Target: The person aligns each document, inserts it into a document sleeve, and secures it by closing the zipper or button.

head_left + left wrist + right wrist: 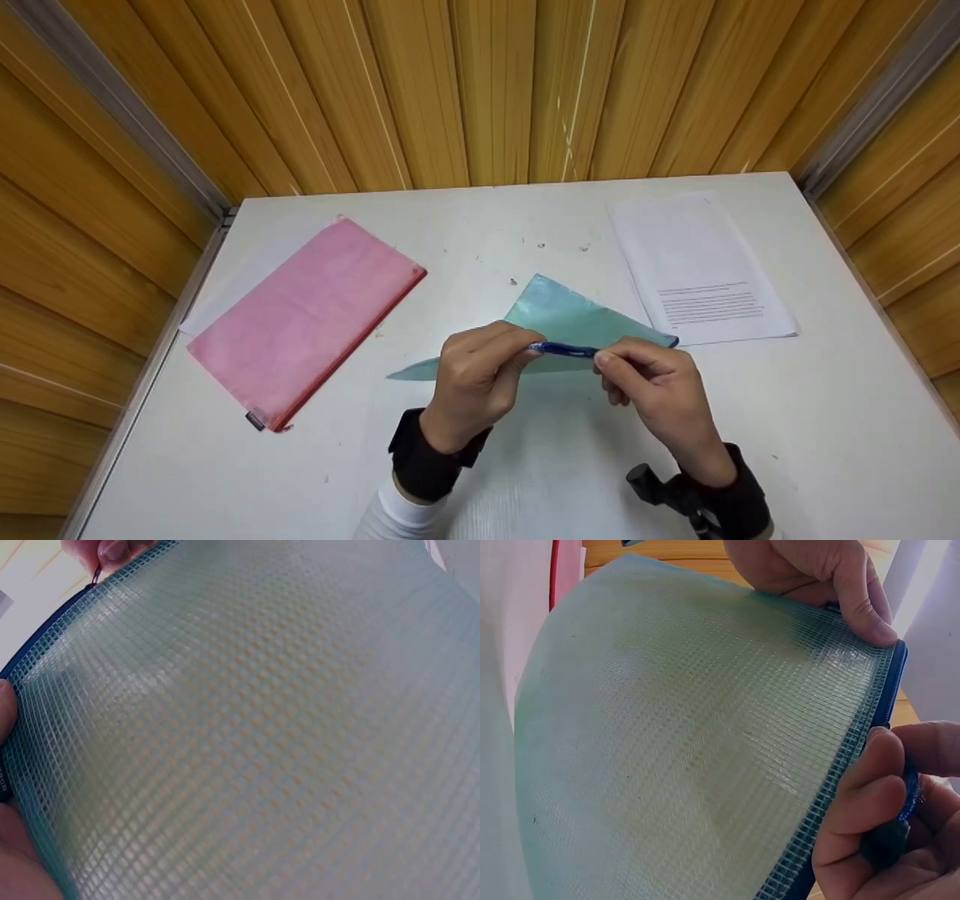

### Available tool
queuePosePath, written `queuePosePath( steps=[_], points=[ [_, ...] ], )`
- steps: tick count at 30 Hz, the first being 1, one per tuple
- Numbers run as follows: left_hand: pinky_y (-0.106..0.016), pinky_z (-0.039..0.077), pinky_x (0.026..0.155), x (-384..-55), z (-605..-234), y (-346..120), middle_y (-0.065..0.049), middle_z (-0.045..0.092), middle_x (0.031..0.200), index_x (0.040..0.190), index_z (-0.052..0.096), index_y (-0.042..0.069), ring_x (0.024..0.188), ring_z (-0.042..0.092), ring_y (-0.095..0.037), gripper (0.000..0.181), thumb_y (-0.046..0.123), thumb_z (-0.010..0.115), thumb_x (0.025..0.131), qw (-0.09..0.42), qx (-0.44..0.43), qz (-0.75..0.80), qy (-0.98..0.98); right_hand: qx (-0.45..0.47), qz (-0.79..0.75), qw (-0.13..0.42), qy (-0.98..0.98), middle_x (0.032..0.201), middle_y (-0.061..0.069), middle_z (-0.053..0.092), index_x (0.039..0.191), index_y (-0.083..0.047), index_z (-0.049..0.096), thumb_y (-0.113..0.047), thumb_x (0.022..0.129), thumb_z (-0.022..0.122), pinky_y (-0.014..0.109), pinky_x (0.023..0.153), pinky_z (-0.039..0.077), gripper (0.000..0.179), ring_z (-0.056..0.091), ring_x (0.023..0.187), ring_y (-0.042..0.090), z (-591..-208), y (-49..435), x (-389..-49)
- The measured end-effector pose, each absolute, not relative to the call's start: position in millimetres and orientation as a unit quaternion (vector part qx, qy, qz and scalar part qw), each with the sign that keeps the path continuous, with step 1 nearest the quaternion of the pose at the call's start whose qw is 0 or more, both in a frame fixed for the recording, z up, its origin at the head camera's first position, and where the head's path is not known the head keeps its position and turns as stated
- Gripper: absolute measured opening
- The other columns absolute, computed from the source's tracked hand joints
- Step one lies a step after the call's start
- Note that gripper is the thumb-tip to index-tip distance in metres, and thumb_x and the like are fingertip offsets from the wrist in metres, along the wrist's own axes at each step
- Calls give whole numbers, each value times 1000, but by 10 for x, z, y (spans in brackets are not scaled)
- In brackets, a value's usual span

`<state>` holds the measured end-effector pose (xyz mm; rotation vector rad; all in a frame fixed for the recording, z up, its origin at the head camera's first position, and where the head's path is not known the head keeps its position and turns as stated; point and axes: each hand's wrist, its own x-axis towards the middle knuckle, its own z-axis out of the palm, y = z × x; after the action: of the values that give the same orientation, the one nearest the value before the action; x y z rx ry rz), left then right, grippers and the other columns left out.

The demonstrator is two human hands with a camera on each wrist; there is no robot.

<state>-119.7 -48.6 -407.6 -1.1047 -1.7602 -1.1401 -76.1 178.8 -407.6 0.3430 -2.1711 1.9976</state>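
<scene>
Pouch of translucent green plastic mesh (592,319), flat and edged with a dark blue zip (566,349), is held up over the white desk (352,465) between our two hands. Our left hand (476,375) pinches a corner at one end of the zip; the fingers of our right hand (660,394) are curled at the zip and seem to pinch its small dark pull (96,574).

We judge it very light, soft and bendy, since the sheet bows between our hands; its shiny face may slip a little, but it should not break. The firmer zipped edge and its corners look the best places to take hold, with the edge kept taut.

To our left lies a pink rectangular pouch with a red edge (311,319), partly over a plain white sheet (255,259). To our right, printed white papers (697,255) lie near the green pouch's far corner, so a wide swing that way could brush them. Nothing visible blocks the zip itself.
</scene>
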Motion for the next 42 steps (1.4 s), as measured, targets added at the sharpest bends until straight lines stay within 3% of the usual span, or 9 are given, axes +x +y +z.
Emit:
queuePosePath(
  steps=[22, 42],
  points=[
    [-23, 44, 51, -1219, -4055, -538, -6, 67, 71, 100, 77, -1, 57, 52, -12, 17, 8, 66, 109, 383, -428, -457, -679, 105, 671, 78, -730, 66, 2, 61, 86, 4, 74, 14, 100, 66, 24, 53, 50, 19, 57, 56, 12, -4079, 1796, -781],
    [-26, 44, 52, -1224, -4035, -616, -9, 73, 76, 96, 77, 0, 59, 56, -13, 19, 9, 66, 110, 394, -406, -487, -666, 131, 674, 88, -722, 67, 1, 61, 86, 6, 73, 15, 101, 65, 23, 52, 49, 20, 57, 55, 11, -4099, 1811, -805]
  ],
)
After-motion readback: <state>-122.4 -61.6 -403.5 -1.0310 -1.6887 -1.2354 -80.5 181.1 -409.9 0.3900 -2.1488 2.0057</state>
